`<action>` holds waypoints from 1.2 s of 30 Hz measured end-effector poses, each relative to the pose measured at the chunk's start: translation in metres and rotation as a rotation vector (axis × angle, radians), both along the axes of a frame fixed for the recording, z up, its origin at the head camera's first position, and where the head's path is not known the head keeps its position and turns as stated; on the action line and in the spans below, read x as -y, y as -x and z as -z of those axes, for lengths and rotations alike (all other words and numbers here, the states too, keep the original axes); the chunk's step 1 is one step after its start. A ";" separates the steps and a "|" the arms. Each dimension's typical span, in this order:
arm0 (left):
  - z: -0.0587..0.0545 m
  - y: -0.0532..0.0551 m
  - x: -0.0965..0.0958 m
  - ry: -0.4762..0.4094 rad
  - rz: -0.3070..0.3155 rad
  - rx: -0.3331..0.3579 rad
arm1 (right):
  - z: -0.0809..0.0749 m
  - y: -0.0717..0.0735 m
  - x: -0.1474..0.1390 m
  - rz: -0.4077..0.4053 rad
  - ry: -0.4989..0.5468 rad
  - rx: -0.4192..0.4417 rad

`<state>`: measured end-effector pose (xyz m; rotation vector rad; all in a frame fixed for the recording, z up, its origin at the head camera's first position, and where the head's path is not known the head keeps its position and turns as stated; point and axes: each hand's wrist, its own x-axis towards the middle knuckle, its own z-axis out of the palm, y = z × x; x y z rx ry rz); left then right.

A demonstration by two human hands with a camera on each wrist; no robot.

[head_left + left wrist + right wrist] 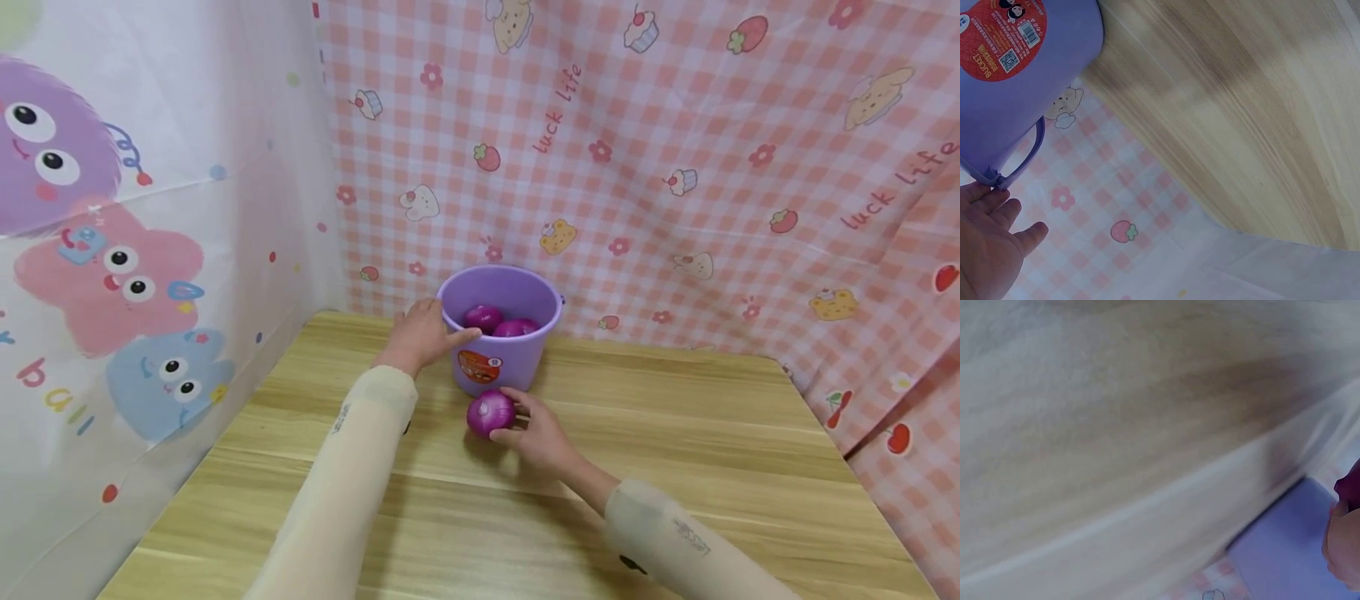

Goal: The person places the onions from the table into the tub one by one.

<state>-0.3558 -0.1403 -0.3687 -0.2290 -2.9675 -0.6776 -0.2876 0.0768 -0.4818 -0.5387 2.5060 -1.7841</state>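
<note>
A purple bucket (501, 358) stands upright near the table's back edge, with purple onions (482, 318) inside. My left hand (422, 335) touches the bucket's rim on its left side, the thumb reaching toward the front. In the left wrist view, fingertips of that left hand (988, 240) meet the rim by the handle (1030, 156), fingers fairly straight. Between thumb and fingers, my right hand (542, 433) holds another purple onion (487, 413) just in front of the bucket. The right wrist view catches only an edge of this hand (1342, 547) and a bit of onion (1350, 487).
The wooden table (675, 433) spreads to both sides and toward me. A pink checked cloth (660, 225) hangs right behind the bucket, and a white cartoon-print cloth (247, 275) hangs along the left side.
</note>
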 end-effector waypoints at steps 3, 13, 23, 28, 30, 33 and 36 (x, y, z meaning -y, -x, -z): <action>0.000 0.000 0.001 -0.010 -0.003 0.001 | -0.009 0.000 -0.002 0.009 0.038 -0.002; 0.000 0.001 0.002 0.012 -0.007 0.016 | -0.042 0.003 -0.015 0.016 0.072 -0.017; 0.001 0.003 0.003 0.020 -0.006 0.001 | -0.086 0.015 -0.032 0.009 0.128 -0.004; 0.000 0.002 0.003 0.030 -0.010 0.005 | -0.106 0.029 -0.034 0.061 0.143 -0.032; 0.000 0.002 0.004 0.027 -0.009 0.003 | -0.112 0.036 -0.034 0.101 0.132 -0.045; 0.000 0.002 0.004 0.028 -0.007 -0.002 | -0.117 0.048 -0.035 0.159 0.128 -0.062; 0.000 0.002 0.004 0.024 -0.006 -0.003 | -0.120 0.060 -0.035 0.211 0.133 -0.081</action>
